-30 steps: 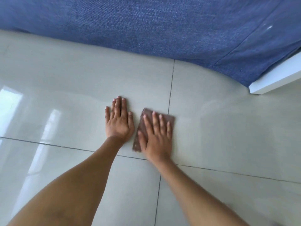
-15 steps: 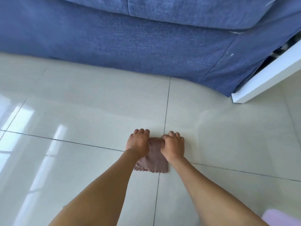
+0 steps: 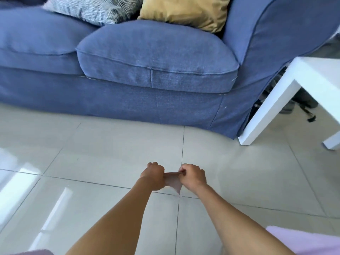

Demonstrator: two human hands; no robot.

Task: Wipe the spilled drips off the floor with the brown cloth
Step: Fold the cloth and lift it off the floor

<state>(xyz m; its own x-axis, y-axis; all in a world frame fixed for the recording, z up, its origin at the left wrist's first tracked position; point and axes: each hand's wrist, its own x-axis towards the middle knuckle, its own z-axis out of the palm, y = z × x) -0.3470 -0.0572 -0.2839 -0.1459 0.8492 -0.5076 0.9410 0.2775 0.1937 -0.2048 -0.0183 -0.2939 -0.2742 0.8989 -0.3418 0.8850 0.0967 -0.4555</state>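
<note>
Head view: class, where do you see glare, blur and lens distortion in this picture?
Head view: glare streaks the glossy floor at left; motion blur smears the brown cloth between the hands; wide-angle distortion bends the sofa and white table near the edges.

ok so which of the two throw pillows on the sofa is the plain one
The mustard yellow pillow, tucked into the sofa corner by the armrest. It is one solid colour, while the grey pillow to its left has a streaky white pattern.

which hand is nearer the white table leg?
Right. The right hand grips the brown cloth on the side toward the white table leg, which stands farther off to its right. The left hand holds the cloth's opposite end, farther away.
</note>
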